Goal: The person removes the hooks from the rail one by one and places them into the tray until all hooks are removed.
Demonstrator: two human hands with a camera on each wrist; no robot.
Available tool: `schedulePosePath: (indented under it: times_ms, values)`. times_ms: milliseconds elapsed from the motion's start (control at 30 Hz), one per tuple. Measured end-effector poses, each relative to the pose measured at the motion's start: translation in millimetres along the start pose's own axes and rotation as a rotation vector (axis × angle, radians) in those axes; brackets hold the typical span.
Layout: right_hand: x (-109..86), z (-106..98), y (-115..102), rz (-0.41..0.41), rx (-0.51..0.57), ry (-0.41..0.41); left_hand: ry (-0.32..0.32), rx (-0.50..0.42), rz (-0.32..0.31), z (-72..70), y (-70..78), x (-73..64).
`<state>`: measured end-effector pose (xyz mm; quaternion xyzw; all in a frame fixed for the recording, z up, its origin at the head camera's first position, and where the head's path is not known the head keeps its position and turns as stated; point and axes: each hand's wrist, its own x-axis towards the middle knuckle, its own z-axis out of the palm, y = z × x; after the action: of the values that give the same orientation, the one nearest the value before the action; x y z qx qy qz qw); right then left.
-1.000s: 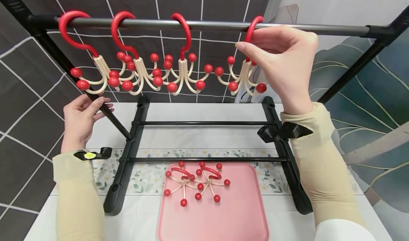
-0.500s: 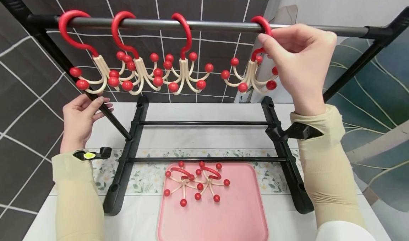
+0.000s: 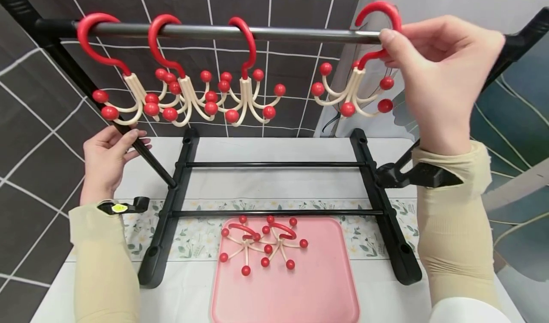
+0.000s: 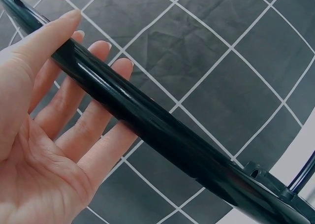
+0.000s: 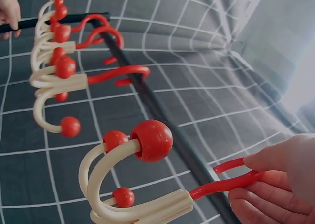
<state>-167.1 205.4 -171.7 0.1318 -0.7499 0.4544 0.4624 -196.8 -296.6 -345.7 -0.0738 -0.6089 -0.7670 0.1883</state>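
Note:
My right hand (image 3: 450, 75) pinches the red hook of a cream multi-arm hanger (image 3: 351, 89) with red ball tips, at the right part of the dark rail (image 3: 300, 35). The top of this hook stands higher above the rail than those of the other hangers. In the right wrist view, thumb and fingers hold the red hook (image 5: 221, 185) beside the rail. My left hand (image 3: 105, 156) holds the rack's slanted black post (image 4: 162, 125), thumb across the front and fingers behind it. Three matching hangers (image 3: 246, 92) hang from the rail's left half.
A pink tray (image 3: 291, 294) on the white table (image 3: 171, 299) bears two more such hangers (image 3: 280, 242) at its far end. The rack's black feet (image 3: 160, 251) and two low crossbars (image 3: 274, 213) stand around it. Behind rises a dark tiled wall (image 3: 296, 8).
My right hand has moved right along the rail with the hanger, whose hook has risen above the bar and turned. The left hand has stayed on the post.

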Motion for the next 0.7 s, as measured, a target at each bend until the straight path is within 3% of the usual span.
schedulePosePath:
  times_ms: [100, 333, 500, 700]
  values:
    - [-1.0, -9, 0, -0.041, 0.0, 0.014, 0.003, -0.006, -0.005, 0.0, 0.7, -0.4]
    - [-15.7, -24, 1, 0.045, 0.069, 0.005, 0.005, -0.002, -0.016, 0.2, 1.8, -0.9]
    - [-41.1, -33, 8, 0.05, 0.026, -0.108, 0.005, -0.007, -0.017, 0.3, 1.3, 0.0]
    - [-73.7, -37, 23, 0.179, -0.022, -0.296, 0.001, -0.005, -0.017, 0.1, 0.2, 0.6]
